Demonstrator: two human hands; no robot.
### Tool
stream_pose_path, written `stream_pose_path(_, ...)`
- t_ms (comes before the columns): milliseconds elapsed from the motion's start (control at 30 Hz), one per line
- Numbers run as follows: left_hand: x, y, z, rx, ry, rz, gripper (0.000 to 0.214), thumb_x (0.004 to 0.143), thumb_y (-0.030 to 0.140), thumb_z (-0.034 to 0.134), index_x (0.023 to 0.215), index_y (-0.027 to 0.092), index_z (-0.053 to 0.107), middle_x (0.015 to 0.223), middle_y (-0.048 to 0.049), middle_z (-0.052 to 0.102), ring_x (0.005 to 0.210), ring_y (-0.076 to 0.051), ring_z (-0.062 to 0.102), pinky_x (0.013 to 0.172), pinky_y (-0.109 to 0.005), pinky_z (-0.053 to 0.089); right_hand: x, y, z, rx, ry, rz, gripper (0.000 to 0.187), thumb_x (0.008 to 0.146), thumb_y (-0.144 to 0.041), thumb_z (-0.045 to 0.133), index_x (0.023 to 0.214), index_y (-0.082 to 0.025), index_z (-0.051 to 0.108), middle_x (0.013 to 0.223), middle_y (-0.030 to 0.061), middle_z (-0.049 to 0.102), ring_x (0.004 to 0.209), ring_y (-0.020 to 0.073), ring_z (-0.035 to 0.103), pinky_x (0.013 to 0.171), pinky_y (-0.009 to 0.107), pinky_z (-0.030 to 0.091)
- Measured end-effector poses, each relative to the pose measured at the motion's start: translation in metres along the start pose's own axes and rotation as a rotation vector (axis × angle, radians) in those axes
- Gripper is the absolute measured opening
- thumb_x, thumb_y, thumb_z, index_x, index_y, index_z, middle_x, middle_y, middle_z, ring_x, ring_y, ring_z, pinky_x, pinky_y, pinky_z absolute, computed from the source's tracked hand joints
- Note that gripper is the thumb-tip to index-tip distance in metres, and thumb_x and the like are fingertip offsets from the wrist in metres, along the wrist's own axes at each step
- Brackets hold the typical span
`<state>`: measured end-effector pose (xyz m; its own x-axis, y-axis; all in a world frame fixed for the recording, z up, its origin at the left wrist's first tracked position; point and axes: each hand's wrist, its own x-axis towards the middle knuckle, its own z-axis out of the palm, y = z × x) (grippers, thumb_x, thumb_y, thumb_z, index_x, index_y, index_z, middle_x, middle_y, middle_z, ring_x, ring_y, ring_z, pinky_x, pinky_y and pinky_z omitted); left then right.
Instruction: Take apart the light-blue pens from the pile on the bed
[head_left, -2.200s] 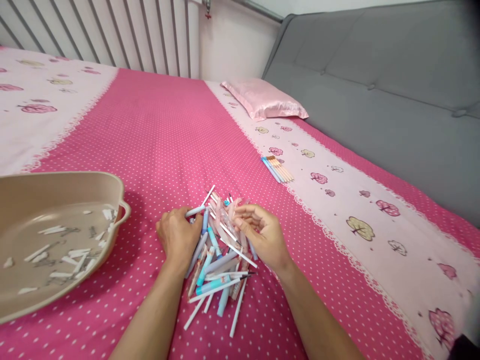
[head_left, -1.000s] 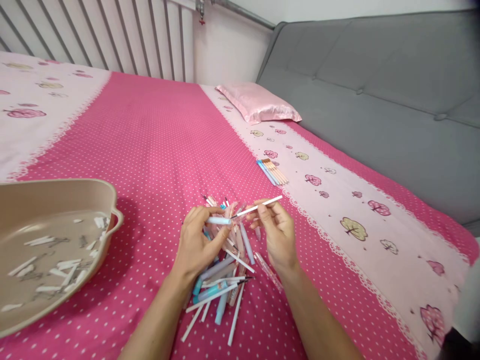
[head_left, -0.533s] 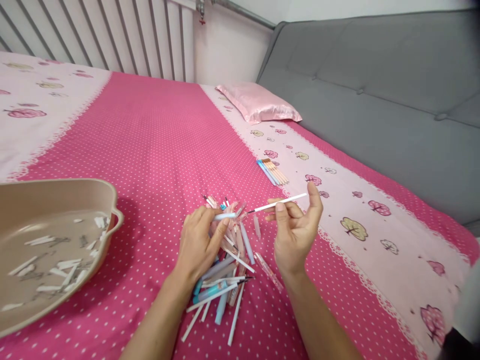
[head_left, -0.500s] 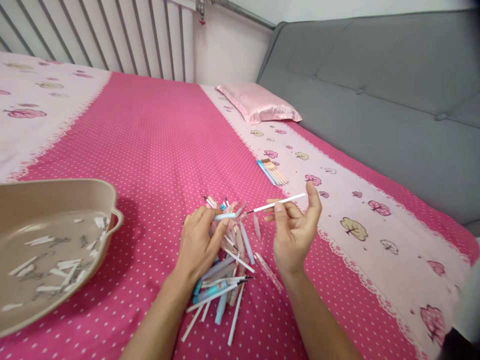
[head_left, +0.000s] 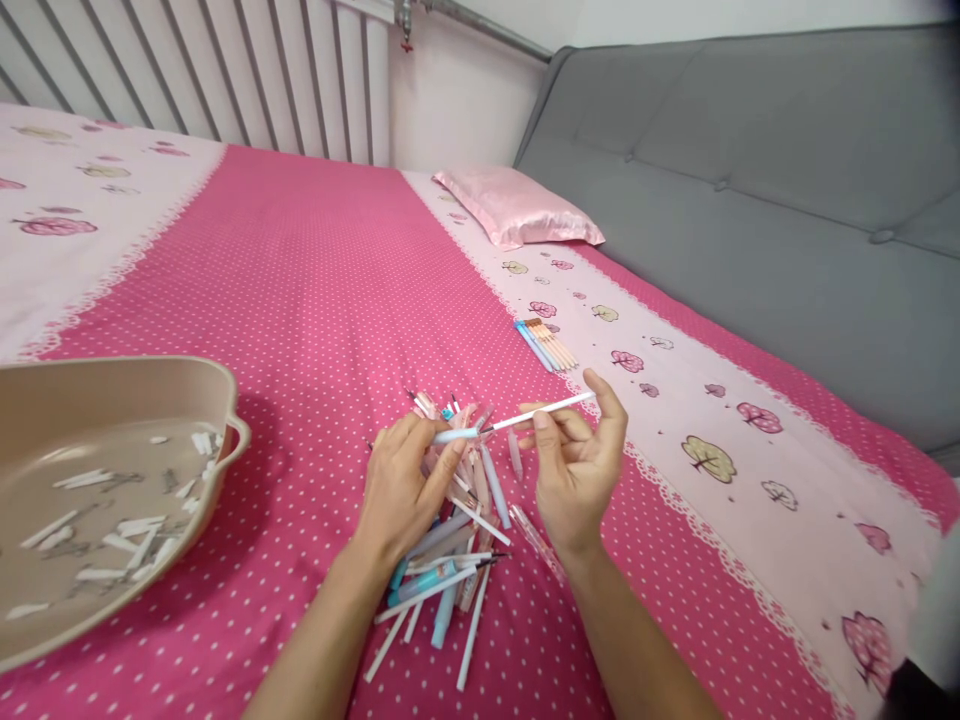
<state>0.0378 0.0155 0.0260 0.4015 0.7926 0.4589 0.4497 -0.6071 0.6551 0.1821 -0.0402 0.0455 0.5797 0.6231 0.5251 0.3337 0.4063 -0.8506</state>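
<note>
Between thumb and fingers my left hand (head_left: pixel 405 475) pinches a light blue pen barrel (head_left: pixel 456 436), its end pointing right. My right hand (head_left: pixel 574 460) holds a white pen refill (head_left: pixel 551 406) by thumb and fingers, with the index finger at its rear end. The refill's dark tip sits right at the barrel's end; whether it has entered cannot be made out. Under and around my hands lies a loose pile of pen barrels (head_left: pixel 495 487), white refills (head_left: pixel 472 625) and blue pen parts (head_left: pixel 424 583). A clear pink barrel (head_left: pixel 536 540) lies below my right hand.
On the left stands a beige basin (head_left: pixel 232 400) with small white pieces (head_left: pixel 139 540) inside. A row of pens (head_left: pixel 547 345) lies farther back on the pink dotted bedspread (head_left: pixel 322 250). Behind are a pink pillow (head_left: pixel 517 205), a grey headboard (head_left: pixel 750 150) and a radiator (head_left: pixel 225 70).
My right hand has moved left with the refill, bringing its tip from a small gap up to the barrel's end. My left hand has barely moved.
</note>
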Motion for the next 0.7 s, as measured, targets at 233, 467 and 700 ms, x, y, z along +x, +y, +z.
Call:
stream_pose_path(233,0.0008,0.0033,0.0033,-0.016,0.013,0.031,0.026,0.091,0.037,0.046,0.089,0.017,0.062,0.077,-0.0025,0.061,0.075,-0.018,0.054,0.071,-0.031,0.035,-0.0035,0.0029,0.0001,-0.019,-0.037,-0.029,0.051,0.088,-0.019,0.056,0.134,-0.026,0.035,0.088,0.0021,0.067,0.081,0.0164,0.067,0.073,0.033,0.057)
stream_pose_path(467,-0.0003,0.0013,0.0042,-0.018,0.022,0.090,0.022,0.091,0.035,0.048,0.093,0.020,0.064,0.081,-0.0010,0.068,0.076,-0.017,0.057,0.077,-0.032,0.037,-0.0037,0.0053,0.0019,-0.013,-0.046,-0.072,0.049,0.086,-0.016,0.057,0.131,-0.025,0.040,0.085,0.0001,0.068,0.078,0.0144,0.067,0.072,0.029,0.057)
stream_pose_path(700,-0.0005,-0.0006,0.0056,0.003,0.073,0.159,0.021,0.090,0.033,0.050,0.100,0.021,0.064,0.087,-0.0027,0.071,0.079,-0.017,0.061,0.077,-0.031,0.041,-0.0034,0.0021,0.0002,-0.168,-0.314,-0.150,0.034,0.090,-0.015,0.050,0.122,-0.025,0.055,0.105,0.0028,0.069,0.096,0.0146,0.065,0.086,0.030,0.053)
